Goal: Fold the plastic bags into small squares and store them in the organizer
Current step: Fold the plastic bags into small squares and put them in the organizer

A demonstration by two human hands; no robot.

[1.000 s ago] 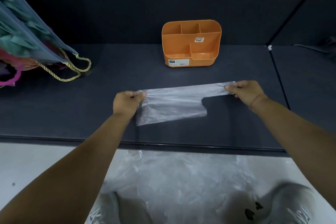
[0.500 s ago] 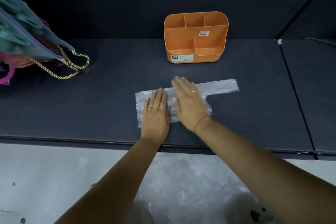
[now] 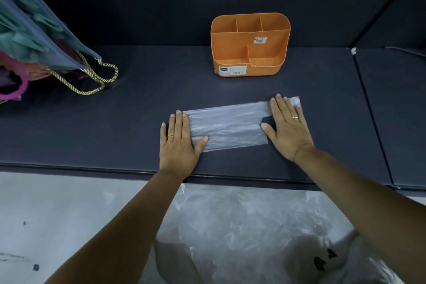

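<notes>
Both hands lie flat, fingers straight, palms down on a clear, crinkled plastic bag [image 3: 227, 125] spread as a long strip on the dark grey matte tabletop [image 3: 115, 127]. Her left hand [image 3: 178, 145] presses the strip's left end, thumb laid on the plastic; the right hand [image 3: 288, 127] covers the right end, where a narrower handle tab pokes out past the fingertips. Each hand wears a thin gold ring. Behind the bag, well apart, stands an orange plastic organizer with several open compartments [image 3: 250, 45]. At far left leans a translucent gift bag with gold rope handles [image 3: 46, 37]. More clear plastic bags [image 3: 249, 219] lie heaped below the table's near edge.
</notes>
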